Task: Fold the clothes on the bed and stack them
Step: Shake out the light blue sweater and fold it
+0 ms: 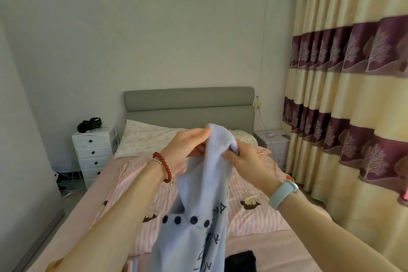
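At the far left a white chest of drawers [93, 152] with dark round knobs stands beside the bed [72, 216]; a black bundle [89, 125] lies on its top. The bed has a padded grey headboard [189, 104], a pale pillow [143, 139] with a pink print, and a pink-and-white striped cover [254, 216] with small cartoon figures.

The left hand [183, 146] reaches forward from a bare forearm with a red bead bracelet [164, 168] on the wrist. Its fingers [196, 133] are curled and pinch the top edge of a light blue knitted sweater [203, 194], held up in the air over the middle of the bed. The knit is soft and fine-ribbed, with a row of dark round dots across it and dark stitched letters running down its front; the lower part hangs loose and leaves the frame at the bottom.

The right hand [247, 161] grips the same top edge from the other side, just beside the left hand, thumb and fingers closed on the cloth. A pale blue wristband [282, 194] circles that wrist. A dark garment [240, 260] lies on the bed near the lower edge. At the right, a small white bedside stand [273, 137] and heavy cream-and-maroon striped curtains [353, 95] with a tree pattern.
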Available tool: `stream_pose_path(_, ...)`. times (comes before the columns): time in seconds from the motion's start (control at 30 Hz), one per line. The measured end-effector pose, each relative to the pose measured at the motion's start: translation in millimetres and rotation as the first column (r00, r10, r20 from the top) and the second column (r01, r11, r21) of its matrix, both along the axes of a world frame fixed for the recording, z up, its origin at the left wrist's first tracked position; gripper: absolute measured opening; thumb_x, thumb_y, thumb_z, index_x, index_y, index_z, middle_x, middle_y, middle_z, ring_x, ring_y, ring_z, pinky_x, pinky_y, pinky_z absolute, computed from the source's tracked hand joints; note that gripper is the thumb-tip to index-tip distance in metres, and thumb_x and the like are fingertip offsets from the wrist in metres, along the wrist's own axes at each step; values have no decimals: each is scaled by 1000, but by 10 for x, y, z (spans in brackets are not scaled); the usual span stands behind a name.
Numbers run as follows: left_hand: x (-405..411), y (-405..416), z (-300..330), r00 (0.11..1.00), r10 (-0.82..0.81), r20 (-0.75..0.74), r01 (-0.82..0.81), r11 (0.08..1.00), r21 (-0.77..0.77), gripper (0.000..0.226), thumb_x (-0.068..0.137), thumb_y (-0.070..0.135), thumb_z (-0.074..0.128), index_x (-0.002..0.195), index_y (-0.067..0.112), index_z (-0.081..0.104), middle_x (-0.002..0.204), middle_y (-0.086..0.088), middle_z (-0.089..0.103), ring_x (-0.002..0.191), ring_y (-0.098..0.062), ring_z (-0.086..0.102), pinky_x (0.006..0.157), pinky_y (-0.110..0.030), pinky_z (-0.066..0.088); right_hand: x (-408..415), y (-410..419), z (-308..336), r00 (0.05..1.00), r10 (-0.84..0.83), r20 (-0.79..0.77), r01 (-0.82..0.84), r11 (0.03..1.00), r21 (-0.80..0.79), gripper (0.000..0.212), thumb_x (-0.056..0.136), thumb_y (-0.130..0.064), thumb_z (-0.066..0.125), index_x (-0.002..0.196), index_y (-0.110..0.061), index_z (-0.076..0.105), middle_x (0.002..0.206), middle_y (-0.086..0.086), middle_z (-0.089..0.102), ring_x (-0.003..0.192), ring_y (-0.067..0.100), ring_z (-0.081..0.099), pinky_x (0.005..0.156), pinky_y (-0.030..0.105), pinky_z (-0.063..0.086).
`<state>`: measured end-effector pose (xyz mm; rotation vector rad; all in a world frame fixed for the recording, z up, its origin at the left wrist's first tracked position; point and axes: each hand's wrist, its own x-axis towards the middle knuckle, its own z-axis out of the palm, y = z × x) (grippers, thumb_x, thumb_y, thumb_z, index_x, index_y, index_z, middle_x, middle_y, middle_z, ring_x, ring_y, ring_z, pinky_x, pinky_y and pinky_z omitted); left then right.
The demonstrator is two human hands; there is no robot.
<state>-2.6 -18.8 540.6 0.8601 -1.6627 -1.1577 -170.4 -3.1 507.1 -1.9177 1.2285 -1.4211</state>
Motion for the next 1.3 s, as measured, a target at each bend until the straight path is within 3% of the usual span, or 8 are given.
stream_pose_path(0.2, 240, 109, -488, 950, 13, 312, -10, 1000, -10, 9, 86, 22, 64, 94, 22, 61, 90, 13, 67, 81, 0, 63, 70, -12, 50, 39, -192, 352, 989, -99, 109, 106, 992, -64, 36, 89, -8, 56, 60, -15, 37, 58, -3, 37, 53, 8, 31, 48, 15, 26)
stream_pose_path(0.33, 395, 103, -330, 983, 185, -3, -183, 975, 125, 12, 93, 11, 53, 81, 10, 57, 68, -9, 56, 46, -8, 55, 48, -21, 50, -83, -287, 391, 988, -152, 33, 151, 988, 33, 26, 88, -8, 55, 65, -10, 43, 63, 2, 41, 61, 14, 36, 51, 18, 30)
stream_pose_path(0.5, 437, 63, 101, 902, 412, 131, -370, 892, -260, 23, 89, -2, 50, 75, 16, 55, 65, 1, 50, 56, -7, 48, 53, -18, 42, -151, -177, 241, 981, 134, -143, -70, 923, 379, 41, 88, -1, 58, 127, -10, 49, 113, 9, 54, 96, 16, 52, 72, 18, 44)
stream_pose_path(0.73, 55, 147, 267, 895, 382, 229, -184, 786, -590, 23, 82, -3, 54, 67, 14, 56, 62, 1, 54, 55, 0, 43, 53, -15, 33, 136, -25, 289, 929, 257, -268, -192, 950, 245, 29, 93, -22, 54, 103, 5, 59, 92, 9, 59, 86, 18, 55, 77, 30, 44)
stream_pose_path(0.9, 198, 86, 114, 930, 343, 133, -252, 858, -448, 25, 82, 9, 66, 95, 28, 58, 93, 9, 59, 80, 9, 54, 72, -8, 40, 130, -79, 432, 986, 114, -118, -105, 991, 87, 20, 92, -6, 54, 90, 14, 57, 80, 11, 50, 77, 15, 43, 66, 28, 34)
stream_pose_path(1.03, 461, 23, -309, 852, 145, 503, -162, 987, -9, 73, 81, 40, 67, 140, 22, 28, 134, 13, 35, 128, -9, 36, 103, -22, 30, 128, -156, 618, 1000, 27, 6, -27, 1000, -3, 8, 92, -7, 54, 92, -1, 60, 79, 5, 55, 77, 13, 48, 62, 23, 39)
stream_pose_path(1.17, 512, 43, -485, 802, 204, 561, -271, 962, 38, 31, 85, 35, 65, 66, 14, 53, 64, 3, 48, 59, -9, 46, 57, -21, 35, 101, -260, 687, 993, -49, -108, 41, 997, -72, 7, 93, -12, 52, 88, -8, 55, 72, -4, 50, 62, 6, 43, 50, 13, 33)
stream_pose_path(1.3, 690, 27, -233, 812, 381, 441, -418, 909, -16, 26, 92, 14, 57, 69, 18, 45, 64, -2, 48, 55, -10, 43, 51, -16, 41, -117, -260, 572, 944, -37, -327, 25, 999, -43, 11, 95, -4, 45, 87, -12, 41, 71, -5, 42, 65, 14, 40, 51, 11, 34)
